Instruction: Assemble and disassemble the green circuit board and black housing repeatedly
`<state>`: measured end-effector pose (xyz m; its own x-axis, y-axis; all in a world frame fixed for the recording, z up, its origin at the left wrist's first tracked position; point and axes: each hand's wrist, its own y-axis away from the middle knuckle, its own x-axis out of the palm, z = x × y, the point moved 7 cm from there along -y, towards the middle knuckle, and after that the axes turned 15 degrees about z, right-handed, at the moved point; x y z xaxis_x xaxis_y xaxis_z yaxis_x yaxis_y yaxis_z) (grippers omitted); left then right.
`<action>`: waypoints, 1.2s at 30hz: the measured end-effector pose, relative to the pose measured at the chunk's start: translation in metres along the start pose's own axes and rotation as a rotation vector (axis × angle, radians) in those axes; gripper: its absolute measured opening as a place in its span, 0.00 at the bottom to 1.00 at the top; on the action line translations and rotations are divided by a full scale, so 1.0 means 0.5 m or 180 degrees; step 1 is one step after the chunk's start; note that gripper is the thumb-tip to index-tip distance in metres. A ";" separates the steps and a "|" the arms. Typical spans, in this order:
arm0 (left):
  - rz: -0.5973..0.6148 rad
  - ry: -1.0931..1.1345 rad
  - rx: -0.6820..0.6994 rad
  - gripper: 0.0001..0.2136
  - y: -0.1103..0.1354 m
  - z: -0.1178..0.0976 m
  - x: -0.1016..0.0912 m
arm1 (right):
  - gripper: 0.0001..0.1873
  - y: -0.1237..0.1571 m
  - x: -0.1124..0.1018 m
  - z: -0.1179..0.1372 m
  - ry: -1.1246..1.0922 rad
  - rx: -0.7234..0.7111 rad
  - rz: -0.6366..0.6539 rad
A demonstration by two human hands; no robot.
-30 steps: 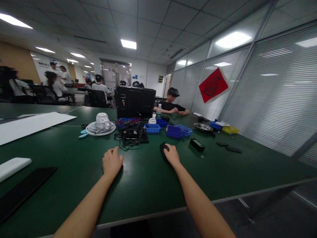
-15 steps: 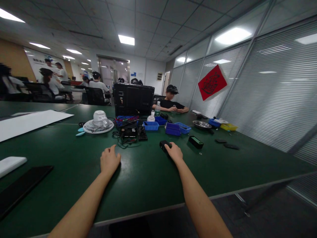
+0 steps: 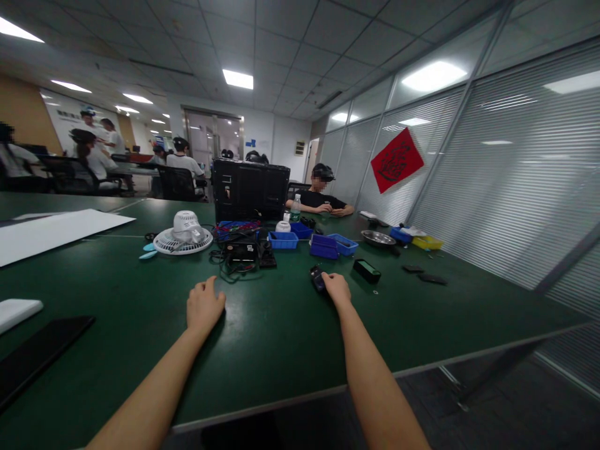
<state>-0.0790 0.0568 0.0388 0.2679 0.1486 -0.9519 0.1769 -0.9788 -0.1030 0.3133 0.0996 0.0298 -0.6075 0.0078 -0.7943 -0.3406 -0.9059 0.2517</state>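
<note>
My right hand (image 3: 338, 290) grips a small black box-shaped device (image 3: 318, 279) from its right side, just above or on the green table (image 3: 272, 350); which of the two I cannot tell. The device's dark bluish face and a lighter end show; its exact kind is unclear. Beyond and to the right of this hand lies a black case with a green inside (image 3: 367, 270). My left hand (image 3: 205, 306) rests at the table, holding nothing visible. Its thumb stands apart and its other fingers bend loosely.
Ahead are a white fan part (image 3: 184, 234), a black adapter with tangled cables (image 3: 241, 251), blue bins (image 3: 283, 240), a large black panel (image 3: 252, 189) and a metal dish (image 3: 377, 237). A black slab (image 3: 44, 353) lies left. A person (image 3: 323, 194) sits across the table.
The device in my right hand has turned and shifted slightly right, so more of its bluish face and end show. My left hand stays nearly still; the view has shifted a little.
</note>
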 end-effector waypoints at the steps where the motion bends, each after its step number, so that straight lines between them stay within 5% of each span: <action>1: 0.0006 0.0006 -0.0002 0.22 0.000 0.000 0.000 | 0.24 -0.001 -0.003 -0.003 -0.0007 0.0008 0.0023; 7: -0.0035 0.0003 0.0012 0.22 -0.001 -0.001 0.001 | 0.24 0.002 -0.011 -0.007 0.0077 -0.0007 -0.0068; 14: -0.0024 -0.0015 0.0013 0.22 0.001 -0.003 -0.002 | 0.34 0.007 -0.013 -0.016 0.0234 0.0131 -0.0067; 22: -0.0034 -0.0012 0.0014 0.22 -0.003 0.000 0.003 | 0.26 0.015 -0.026 -0.016 0.0168 0.0216 -0.0235; 30: -0.0026 -0.0014 0.0026 0.22 0.002 -0.004 -0.003 | 0.27 0.101 -0.083 0.040 -0.0273 -0.0979 -0.1978; 36: 0.0036 0.0037 0.0002 0.23 -0.001 -0.002 -0.002 | 0.27 0.119 -0.019 0.102 0.0462 -0.1718 -0.1484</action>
<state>-0.0784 0.0572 0.0399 0.2808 0.1392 -0.9496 0.1733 -0.9805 -0.0925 0.2621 0.0670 0.0804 -0.3715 0.4216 -0.8272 -0.1166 -0.9051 -0.4089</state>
